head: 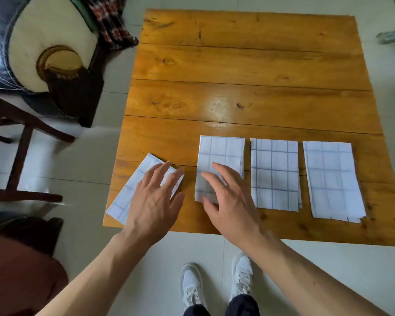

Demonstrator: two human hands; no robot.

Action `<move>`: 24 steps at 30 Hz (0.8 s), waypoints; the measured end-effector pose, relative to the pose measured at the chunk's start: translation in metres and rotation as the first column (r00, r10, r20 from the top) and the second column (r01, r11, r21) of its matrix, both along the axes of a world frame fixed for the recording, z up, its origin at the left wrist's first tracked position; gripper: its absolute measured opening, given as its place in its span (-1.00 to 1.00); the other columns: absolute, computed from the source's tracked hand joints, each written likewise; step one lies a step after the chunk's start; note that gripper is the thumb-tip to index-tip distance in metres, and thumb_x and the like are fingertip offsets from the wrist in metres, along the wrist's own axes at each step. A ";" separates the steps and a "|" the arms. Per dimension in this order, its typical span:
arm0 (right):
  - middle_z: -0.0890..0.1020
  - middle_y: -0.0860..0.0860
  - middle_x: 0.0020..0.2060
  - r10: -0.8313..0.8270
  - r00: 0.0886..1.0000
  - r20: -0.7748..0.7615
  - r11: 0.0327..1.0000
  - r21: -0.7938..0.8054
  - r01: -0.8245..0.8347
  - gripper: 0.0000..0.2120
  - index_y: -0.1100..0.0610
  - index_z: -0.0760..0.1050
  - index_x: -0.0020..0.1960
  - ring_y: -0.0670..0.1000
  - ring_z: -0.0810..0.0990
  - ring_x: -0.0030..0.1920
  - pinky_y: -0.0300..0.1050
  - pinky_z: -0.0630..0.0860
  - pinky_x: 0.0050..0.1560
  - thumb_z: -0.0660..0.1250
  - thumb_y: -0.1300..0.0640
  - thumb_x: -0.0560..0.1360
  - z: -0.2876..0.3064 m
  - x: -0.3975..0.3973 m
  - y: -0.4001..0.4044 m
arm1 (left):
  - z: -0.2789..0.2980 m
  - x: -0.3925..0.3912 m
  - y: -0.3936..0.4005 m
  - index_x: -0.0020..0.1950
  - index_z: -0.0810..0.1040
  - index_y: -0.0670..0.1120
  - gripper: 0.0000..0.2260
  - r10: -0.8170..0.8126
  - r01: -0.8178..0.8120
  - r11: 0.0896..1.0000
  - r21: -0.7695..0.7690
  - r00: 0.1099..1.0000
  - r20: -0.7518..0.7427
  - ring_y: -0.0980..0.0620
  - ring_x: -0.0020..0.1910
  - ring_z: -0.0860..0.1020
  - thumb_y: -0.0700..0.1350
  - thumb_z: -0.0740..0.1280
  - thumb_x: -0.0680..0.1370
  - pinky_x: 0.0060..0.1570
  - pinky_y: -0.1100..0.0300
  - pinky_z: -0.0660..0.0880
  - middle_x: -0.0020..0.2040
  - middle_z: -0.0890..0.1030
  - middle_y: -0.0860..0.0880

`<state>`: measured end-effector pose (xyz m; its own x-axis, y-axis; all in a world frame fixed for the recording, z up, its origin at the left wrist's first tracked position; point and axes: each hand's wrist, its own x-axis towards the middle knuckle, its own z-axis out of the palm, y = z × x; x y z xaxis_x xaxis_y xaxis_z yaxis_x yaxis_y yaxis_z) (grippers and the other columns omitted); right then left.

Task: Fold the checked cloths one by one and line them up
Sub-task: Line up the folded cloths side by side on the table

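Observation:
Several folded white cloths with blue checks lie along the near edge of a wooden table [249, 65]. Three stand upright in a row: one at the right [331, 176], one in the middle [274, 172], and one at the left of the row [221, 151]. A further folded cloth [126, 197] lies slanted at the table's near left corner. My left hand [155, 201] lies flat on the slanted cloth with fingers spread. My right hand [228, 197] rests with straight fingers on the lower part of the left cloth of the row.
A dark wooden chair [21, 142] and a black and cream cushioned seat [46, 49] stand left of the table. A dark patterned cloth [112, 21] hangs at the table's far left corner. My white shoes [217, 286] are on the tiled floor below the table edge.

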<state>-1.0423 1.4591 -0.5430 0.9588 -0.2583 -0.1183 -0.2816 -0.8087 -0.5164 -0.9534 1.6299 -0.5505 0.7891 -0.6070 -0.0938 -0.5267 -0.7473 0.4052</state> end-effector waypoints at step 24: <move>0.32 0.05 0.37 0.203 0.958 -0.204 0.967 -0.110 -0.228 -0.37 0.06 0.32 0.35 0.07 0.28 0.40 -0.04 0.35 0.36 0.37 -0.27 0.43 -0.013 0.022 0.119 | -0.020 0.004 0.119 0.36 0.51 0.03 -0.29 -0.007 0.025 0.981 0.192 0.996 -0.094 -0.16 0.22 0.45 0.10 0.61 0.25 0.05 0.01 0.58 0.46 0.40 -0.15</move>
